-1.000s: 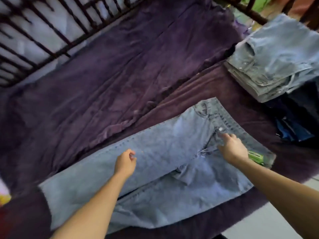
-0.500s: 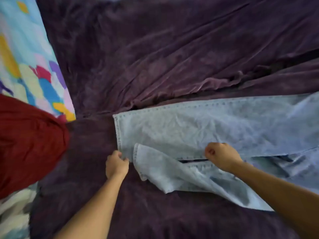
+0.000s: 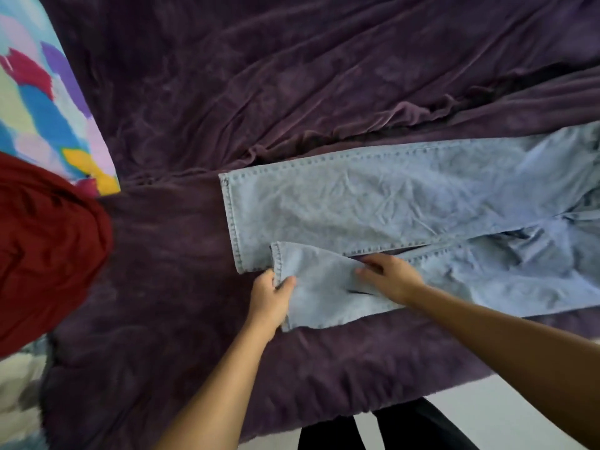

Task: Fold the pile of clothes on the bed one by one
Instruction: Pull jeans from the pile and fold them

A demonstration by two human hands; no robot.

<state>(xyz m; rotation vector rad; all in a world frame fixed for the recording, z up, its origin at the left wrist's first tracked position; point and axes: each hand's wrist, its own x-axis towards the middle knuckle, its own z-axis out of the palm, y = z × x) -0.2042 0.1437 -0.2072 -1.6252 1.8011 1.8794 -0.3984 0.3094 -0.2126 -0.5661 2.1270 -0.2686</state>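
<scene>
A pair of light blue jeans (image 3: pixel 406 203) lies flat across the purple bed cover (image 3: pixel 259 92), legs pointing left. The far leg is straight; the near leg lies slightly skewed, its hem short of the far one. My left hand (image 3: pixel 271 298) pinches the near leg's hem edge, thumb on top of the cloth. My right hand (image 3: pixel 389 277) rests on the same leg a little further right, fingers spread over the denim near the inner seam.
A dark red cloth (image 3: pixel 45 248) is bunched at the left edge of the bed, below a multicoloured pillow (image 3: pixel 42 102). The bed's front edge runs low in the frame, with pale floor (image 3: pixel 487 417) and my dark trousers beyond it.
The view swung from the waistband to the leg ends. Both hands moved onto the near leg: the left now pinches its hem, and the right opened from a fist to flat fingers.
</scene>
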